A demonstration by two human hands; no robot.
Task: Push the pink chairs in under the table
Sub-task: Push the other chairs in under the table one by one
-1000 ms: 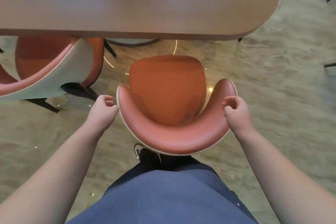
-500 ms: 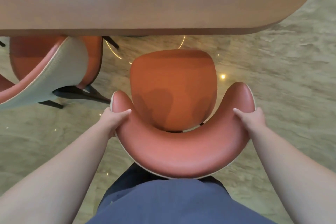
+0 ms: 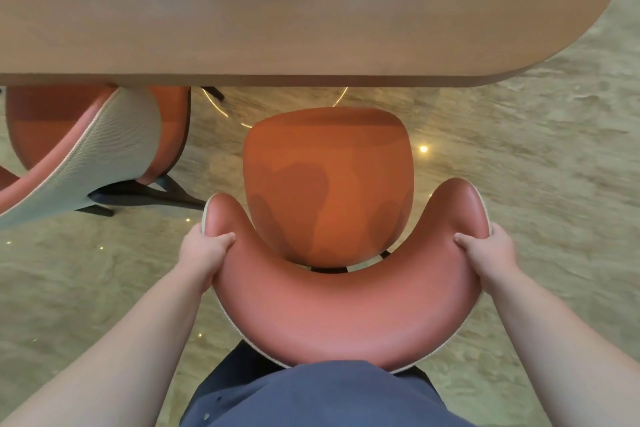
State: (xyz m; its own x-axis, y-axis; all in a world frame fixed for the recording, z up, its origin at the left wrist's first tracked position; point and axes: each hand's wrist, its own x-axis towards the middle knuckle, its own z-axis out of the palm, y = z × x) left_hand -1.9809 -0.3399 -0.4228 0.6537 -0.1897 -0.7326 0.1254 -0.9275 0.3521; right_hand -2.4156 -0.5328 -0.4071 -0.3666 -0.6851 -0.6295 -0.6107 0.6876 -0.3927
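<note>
On the marbled floor, short of the table edge, the pink chair stands squared for pushing, left hand and right hand each gripping an end of its curved backrest.

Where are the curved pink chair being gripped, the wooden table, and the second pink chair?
Curved pink chair (image 3: pixel 343 315): head view, on its padded backrest.
Wooden table (image 3: pixel 277 10): head view, on its bare top.
Second pink chair (image 3: pixel 114 139): head view, on the grey outside of its backrest.
</note>
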